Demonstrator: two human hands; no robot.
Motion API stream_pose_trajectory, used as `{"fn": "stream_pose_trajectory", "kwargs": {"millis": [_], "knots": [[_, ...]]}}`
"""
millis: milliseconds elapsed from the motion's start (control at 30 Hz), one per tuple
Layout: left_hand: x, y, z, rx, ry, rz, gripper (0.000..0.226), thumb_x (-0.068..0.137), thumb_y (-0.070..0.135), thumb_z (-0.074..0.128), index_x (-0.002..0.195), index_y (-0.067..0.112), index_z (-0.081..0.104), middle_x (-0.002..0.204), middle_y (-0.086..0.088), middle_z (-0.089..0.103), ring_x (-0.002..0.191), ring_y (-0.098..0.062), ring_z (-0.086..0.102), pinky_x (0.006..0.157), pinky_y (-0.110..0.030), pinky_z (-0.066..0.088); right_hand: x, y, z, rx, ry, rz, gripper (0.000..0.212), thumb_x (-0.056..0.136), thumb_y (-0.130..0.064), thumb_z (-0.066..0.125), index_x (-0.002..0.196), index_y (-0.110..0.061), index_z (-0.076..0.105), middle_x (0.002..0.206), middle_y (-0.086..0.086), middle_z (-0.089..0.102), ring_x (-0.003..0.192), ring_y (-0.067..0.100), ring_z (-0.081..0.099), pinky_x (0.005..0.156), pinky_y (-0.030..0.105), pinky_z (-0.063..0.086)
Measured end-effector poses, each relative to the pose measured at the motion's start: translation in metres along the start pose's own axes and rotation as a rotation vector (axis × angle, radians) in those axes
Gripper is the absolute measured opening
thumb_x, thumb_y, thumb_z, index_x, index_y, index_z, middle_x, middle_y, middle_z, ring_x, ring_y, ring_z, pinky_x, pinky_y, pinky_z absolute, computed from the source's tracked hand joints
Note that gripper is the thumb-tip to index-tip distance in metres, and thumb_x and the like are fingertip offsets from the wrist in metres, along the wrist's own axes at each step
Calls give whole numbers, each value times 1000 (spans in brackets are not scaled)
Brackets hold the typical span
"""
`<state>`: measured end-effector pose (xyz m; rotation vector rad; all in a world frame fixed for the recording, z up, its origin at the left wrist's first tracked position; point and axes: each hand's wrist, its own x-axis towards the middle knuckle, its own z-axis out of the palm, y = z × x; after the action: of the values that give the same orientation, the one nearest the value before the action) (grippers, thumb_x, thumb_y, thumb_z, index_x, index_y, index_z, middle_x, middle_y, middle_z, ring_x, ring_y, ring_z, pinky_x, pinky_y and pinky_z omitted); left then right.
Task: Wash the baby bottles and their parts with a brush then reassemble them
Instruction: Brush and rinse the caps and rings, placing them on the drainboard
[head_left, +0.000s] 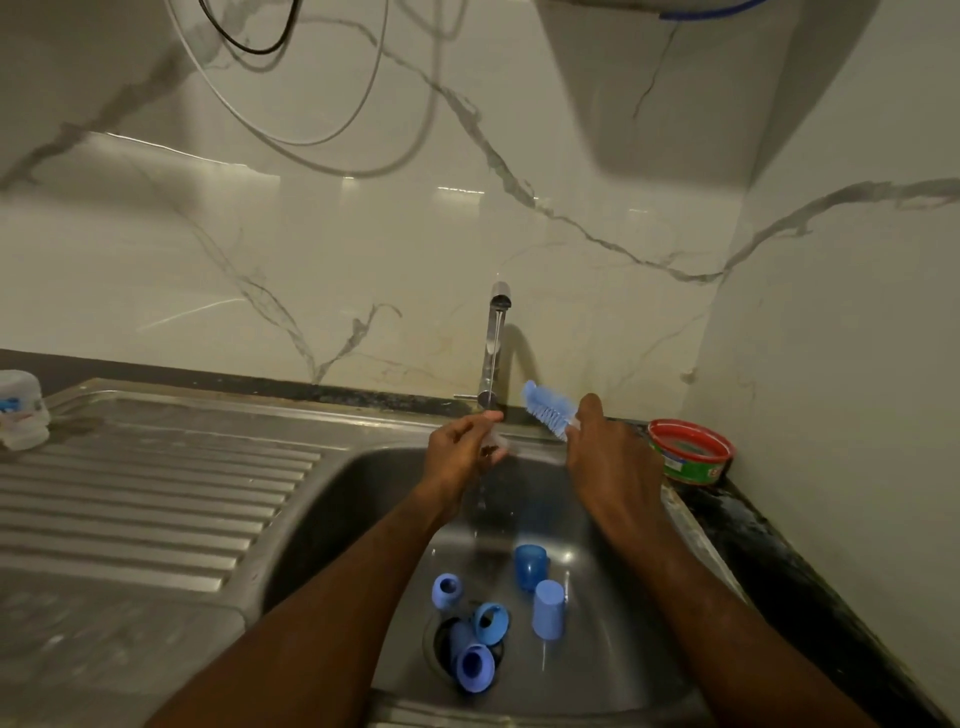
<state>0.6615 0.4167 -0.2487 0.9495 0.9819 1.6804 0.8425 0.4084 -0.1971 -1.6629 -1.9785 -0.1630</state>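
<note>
My left hand (462, 447) holds a small clear bottle part (496, 444) under the water running from the tap (493, 343). To its right, my right hand (602, 447) grips a blue bottle brush (548, 408), bristles pointing up and left, apart from the part. Down in the sink (613, 675) lie several blue pieces: a dark blue cap (531, 565), a pale blue cap (548, 609), a blue ring (447, 591), another ring (491, 622) and a blue collar (474, 667) over the drain.
A ribbed steel drainboard (156, 499) stretches left of the basin, with a clear plastic bottle (21, 410) at its far left edge. A red-rimmed green tub (691, 453) sits on the dark counter to the right. Marble wall behind, cables hang above.
</note>
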Motion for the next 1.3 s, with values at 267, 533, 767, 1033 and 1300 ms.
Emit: {"fn": "stream_pose_trajectory", "kwargs": {"millis": [267,533,767,1033,1300], "knots": [[1,-6,-16,973,74,457,44,75,19,89,116,16,72,112,-1,69,98,-6,61,88,-24,54,-5,-2,-1,-95,46,-67,36,97,-38,61,122,-21,41,109,8,68,87,25,66,61,33,41],[3,-7,-19,980,142,386,28,81,20,84,108,16,76,103,-1,77,92,-6,68,87,-22,54,-7,4,2,-101,93,-165,32,98,-44,55,120,-24,43,102,5,68,79,21,65,62,33,53],[8,-8,-27,1044,114,417,22,84,23,82,105,17,76,97,3,76,77,6,59,77,-11,46,-6,8,6,-159,105,-337,40,96,-51,57,127,-26,54,102,0,72,72,13,57,61,26,36],[10,-9,-28,918,24,214,36,85,30,81,116,13,73,106,0,74,95,-9,70,90,-31,59,-5,13,-2,-142,133,-231,36,94,-52,55,119,-27,48,98,2,70,80,22,67,64,34,56],[7,-14,-22,758,-89,153,30,89,27,77,115,12,73,105,-3,76,97,-11,71,91,-35,60,-7,16,0,-164,101,-184,42,94,-54,57,124,-25,51,103,2,70,87,20,66,63,28,43]]}}
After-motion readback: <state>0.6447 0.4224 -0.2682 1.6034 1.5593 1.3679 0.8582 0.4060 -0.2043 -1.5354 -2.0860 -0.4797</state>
